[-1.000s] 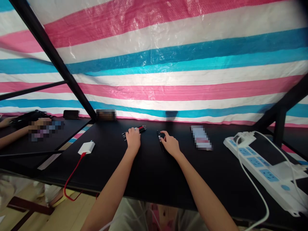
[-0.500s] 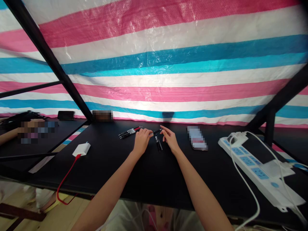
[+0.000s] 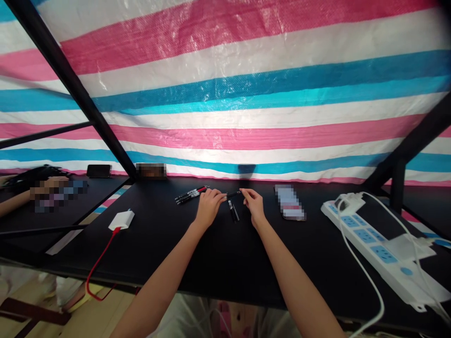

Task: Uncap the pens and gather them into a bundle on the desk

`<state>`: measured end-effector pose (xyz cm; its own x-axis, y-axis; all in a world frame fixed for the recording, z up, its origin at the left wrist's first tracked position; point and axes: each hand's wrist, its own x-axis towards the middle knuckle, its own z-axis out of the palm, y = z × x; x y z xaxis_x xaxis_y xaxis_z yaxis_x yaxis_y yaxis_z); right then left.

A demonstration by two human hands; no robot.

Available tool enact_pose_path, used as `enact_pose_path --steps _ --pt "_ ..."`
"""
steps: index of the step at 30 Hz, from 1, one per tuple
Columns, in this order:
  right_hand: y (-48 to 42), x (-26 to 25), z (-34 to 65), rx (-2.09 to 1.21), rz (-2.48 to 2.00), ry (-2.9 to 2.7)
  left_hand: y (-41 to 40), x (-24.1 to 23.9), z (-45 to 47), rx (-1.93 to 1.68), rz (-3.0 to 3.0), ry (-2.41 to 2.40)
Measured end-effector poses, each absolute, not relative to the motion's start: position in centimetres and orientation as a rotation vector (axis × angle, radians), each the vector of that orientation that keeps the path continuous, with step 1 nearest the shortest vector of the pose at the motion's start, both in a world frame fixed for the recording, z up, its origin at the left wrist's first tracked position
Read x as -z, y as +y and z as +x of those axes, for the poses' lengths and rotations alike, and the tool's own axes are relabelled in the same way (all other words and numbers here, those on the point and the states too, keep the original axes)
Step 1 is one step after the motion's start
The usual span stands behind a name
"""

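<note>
A dark pen (image 3: 233, 193) is held level between my two hands, just above the black table (image 3: 225, 253). My left hand (image 3: 210, 205) pinches its left end, and the fingertips of my right hand (image 3: 254, 203) pinch its right end. Just below it, loose pens (image 3: 232, 211) lie on the table, pointing toward me. To the left of my left hand is a small group of pens (image 3: 192, 194), dark with one red, lying side by side at a slant.
A phone (image 3: 290, 203) lies right of my hands. Farther right is a white power strip (image 3: 384, 253) with cables. A white charger (image 3: 121, 219) with a red cable sits left. Black metal bars (image 3: 84, 103) frame both sides. Another person's hand (image 3: 52, 185) is far left.
My right hand's fingers have closed in to a pinch on the pen's right end. My left hand still grips the other end. The view has shifted slightly.
</note>
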<state>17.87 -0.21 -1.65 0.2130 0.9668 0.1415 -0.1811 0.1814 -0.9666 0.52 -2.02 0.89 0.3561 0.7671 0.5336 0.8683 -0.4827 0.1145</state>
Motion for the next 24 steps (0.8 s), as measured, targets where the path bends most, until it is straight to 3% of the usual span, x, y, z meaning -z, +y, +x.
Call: enact_pose_path --steps 6,14,24 --pt "0.7 2.1 20.1 -0.917 -1.024 -0.641 -1.4 -1.9 -1.4 0.870 -2.215 -1.680" --pt "0.3 2.0 19.3 -0.843 -1.216 -0.970 -0.8 -1.8 -2.2 1.005 -2.154 -1.978" --pt "-0.6 2.3 18.2 -0.467 -1.643 -1.691 -0.9 -0.7 -1.0 0.348 -2.617 -2.102"
